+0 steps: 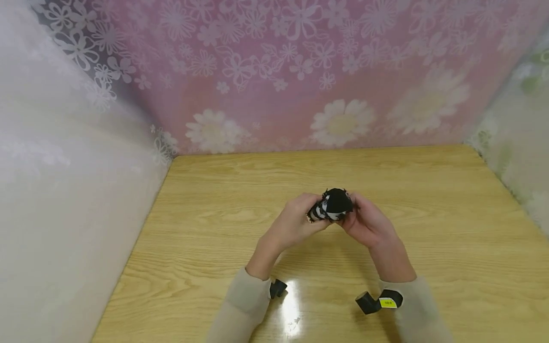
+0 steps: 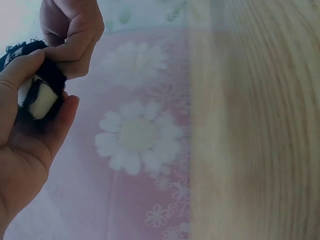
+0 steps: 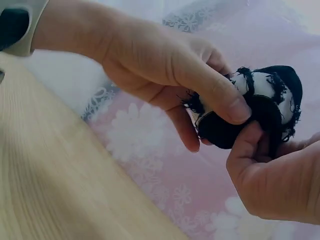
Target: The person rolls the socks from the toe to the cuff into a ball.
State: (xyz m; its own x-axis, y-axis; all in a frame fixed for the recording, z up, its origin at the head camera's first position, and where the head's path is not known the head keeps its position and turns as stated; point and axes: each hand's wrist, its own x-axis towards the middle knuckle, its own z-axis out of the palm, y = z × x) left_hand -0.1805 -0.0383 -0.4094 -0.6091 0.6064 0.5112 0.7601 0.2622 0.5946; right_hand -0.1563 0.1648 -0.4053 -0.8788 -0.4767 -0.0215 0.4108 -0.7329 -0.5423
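Observation:
A small black-and-white striped cloth bundle with frayed threads (image 1: 339,202), like a rolled-up sock turned inside out, is held above the table between both hands. My left hand (image 1: 296,219) grips its left side, with the thumb lying across the dark cloth in the right wrist view (image 3: 165,65). On the other side my right hand (image 1: 371,221) pinches the black edge between curled fingers (image 3: 250,145). A cream-coloured part of the bundle (image 2: 44,101) faces the left wrist camera. Whether anything lies inside the cloth cannot be told.
The wood-grain table (image 1: 206,228) runs back to a pink flowered cloth wall (image 1: 274,109). Pale cloth walls (image 1: 64,190) stand at both sides. Black cameras (image 1: 368,302) stick out from the wrists above the table.

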